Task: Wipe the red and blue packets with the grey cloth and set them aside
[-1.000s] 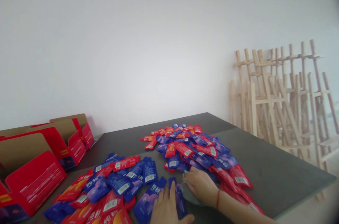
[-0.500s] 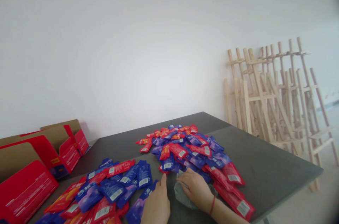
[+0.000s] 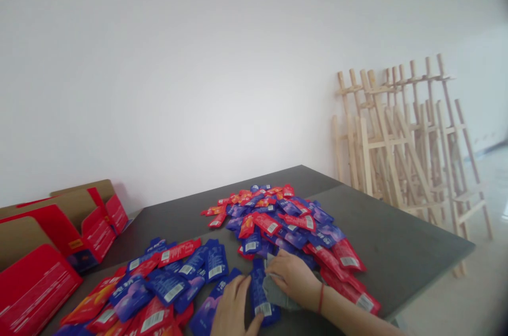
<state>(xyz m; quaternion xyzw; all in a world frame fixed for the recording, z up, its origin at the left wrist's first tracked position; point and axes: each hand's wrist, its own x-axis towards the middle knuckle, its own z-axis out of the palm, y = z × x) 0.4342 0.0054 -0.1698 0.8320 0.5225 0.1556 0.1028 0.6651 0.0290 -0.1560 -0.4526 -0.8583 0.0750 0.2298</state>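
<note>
A grey cloth [image 3: 277,294] is bunched under my right hand [image 3: 297,279], whose fingers are curled on it against the table. My left hand [image 3: 232,307] is near the front edge of the view, fingers stretched and thumb apart, with the thumb tip at the edge of a blue pouch [image 3: 260,288]. That pouch lies lengthwise between my two hands, its barcode end towards me. Another blue pouch [image 3: 210,307] lies just left of my left hand, partly covered by it.
A heap of red and blue pouches [image 3: 270,225] covers the middle of the dark table [image 3: 381,230]. A second heap [image 3: 154,288] is at the left. Open red cardboard boxes [image 3: 85,225] stand at the far left. Wooden easels [image 3: 392,145] lean against the wall at right.
A blue pouch now lies between my hands, where bare table showed before. My left hand has opened from a pointing finger to spread fingers. The right hand keeps the cloth.
</note>
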